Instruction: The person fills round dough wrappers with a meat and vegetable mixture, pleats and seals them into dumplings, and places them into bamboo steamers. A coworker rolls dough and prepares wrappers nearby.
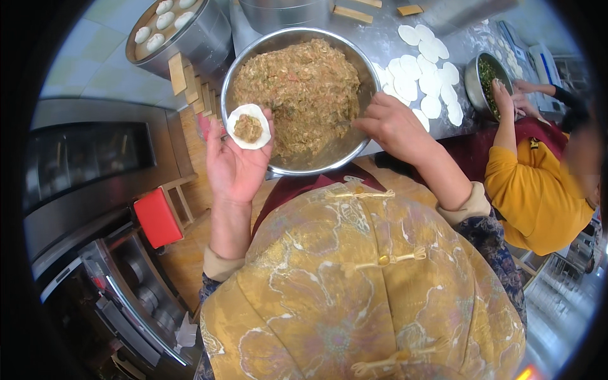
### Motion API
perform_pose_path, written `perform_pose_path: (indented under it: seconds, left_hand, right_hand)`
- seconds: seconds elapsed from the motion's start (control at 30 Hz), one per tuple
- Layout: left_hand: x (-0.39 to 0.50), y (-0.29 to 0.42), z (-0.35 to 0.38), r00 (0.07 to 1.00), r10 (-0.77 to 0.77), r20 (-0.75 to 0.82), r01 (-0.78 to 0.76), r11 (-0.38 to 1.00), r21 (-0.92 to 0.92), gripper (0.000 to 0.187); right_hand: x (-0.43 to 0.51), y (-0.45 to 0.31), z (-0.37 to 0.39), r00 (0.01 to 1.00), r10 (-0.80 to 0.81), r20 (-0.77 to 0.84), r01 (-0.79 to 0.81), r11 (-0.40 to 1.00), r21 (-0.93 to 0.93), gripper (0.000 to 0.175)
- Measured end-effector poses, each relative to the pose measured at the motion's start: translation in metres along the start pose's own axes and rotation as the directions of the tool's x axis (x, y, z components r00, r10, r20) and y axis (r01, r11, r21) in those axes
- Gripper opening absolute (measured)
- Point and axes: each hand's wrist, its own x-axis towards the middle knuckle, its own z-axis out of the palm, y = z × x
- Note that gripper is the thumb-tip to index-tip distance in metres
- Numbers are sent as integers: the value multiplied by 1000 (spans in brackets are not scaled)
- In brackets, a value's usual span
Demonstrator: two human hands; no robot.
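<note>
A round white dough wrapper point(232, 124) with a lump of meat filling point(248, 128) at its middle lies on the fingers of my left hand point(237, 164), palm up, at the left rim of a large steel bowl point(300, 171). Minced filling point(299, 85) heaps up inside that bowl. Over the bowl's right rim reaches my right hand point(392, 124), its fingers curled together around something thin whose tip is in the filling; the tool itself is mostly hidden.
White dough wrappers point(430, 83) overlap on the steel table point(384, 45). Filled buns point(165, 20) sit in a steamer point(199, 42) at upper left. A co-worker in yellow point(532, 199) reaches into a bowl of green filling point(485, 78) at right. A red stool point(158, 218) stands at lower left.
</note>
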Motion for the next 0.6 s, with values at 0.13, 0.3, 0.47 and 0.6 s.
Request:
perform_pose_path:
  seconds: [0.13,0.3,0.47,0.6]
  left_hand:
    - [3,-5,3,996,-74,-56,75,997,26,55]
    - [3,-6,-4,991,-117,-62,123,987,100,53]
    - [3,-5,-7,991,-112,-74,125,973,194,50]
    - [3,-6,-4,988,-77,-132,108,964,243,47]
  right_hand:
    - [3,4,17,997,-9,75,11,999,-30,10]
    - [7,5,15,983,57,173,-76,992,102,6]
    - [15,6,5,986,114,120,-118,993,31,7]
    - [6,6,16,976,92,200,-80,995,-65,13]
